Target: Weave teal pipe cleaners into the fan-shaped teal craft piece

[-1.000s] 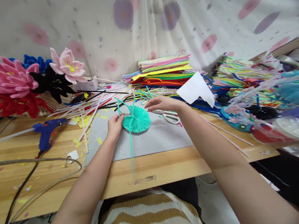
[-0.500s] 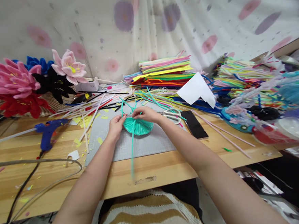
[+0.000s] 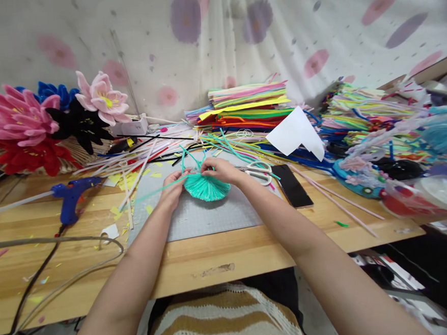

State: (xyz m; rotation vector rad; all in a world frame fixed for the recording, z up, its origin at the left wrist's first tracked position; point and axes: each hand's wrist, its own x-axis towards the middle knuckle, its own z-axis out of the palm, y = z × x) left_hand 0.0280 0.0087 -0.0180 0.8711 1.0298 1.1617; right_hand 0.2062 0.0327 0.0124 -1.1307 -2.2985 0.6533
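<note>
A teal fan-shaped piece made of pipe cleaners point(image 3: 207, 188) is held over the grey cutting mat point(image 3: 215, 220), its rounded edge toward me. My left hand point(image 3: 173, 185) pinches it at its left upper corner. Closed at the top middle of the piece is my right hand point(image 3: 219, 169), its fingertips partly hidden. A loose teal strand point(image 3: 152, 192) runs left across my left hand, its far end blurred. Several teal stems stick up behind the piece. White-handled scissors point(image 3: 260, 173) lie just right of my right hand.
A blue glue gun point(image 3: 70, 198) with its cable lies at left, below fluffy flowers point(image 3: 17, 118). Bundled pipe cleaners point(image 3: 248, 107) are stacked at the back. A black phone point(image 3: 293, 185) and white paper point(image 3: 295, 132) are at right. Yellow scraps litter the left side.
The loose teal strand has swung from hanging down toward the table's front edge to lying leftward across my left hand. Both hands stay on the teal piece.
</note>
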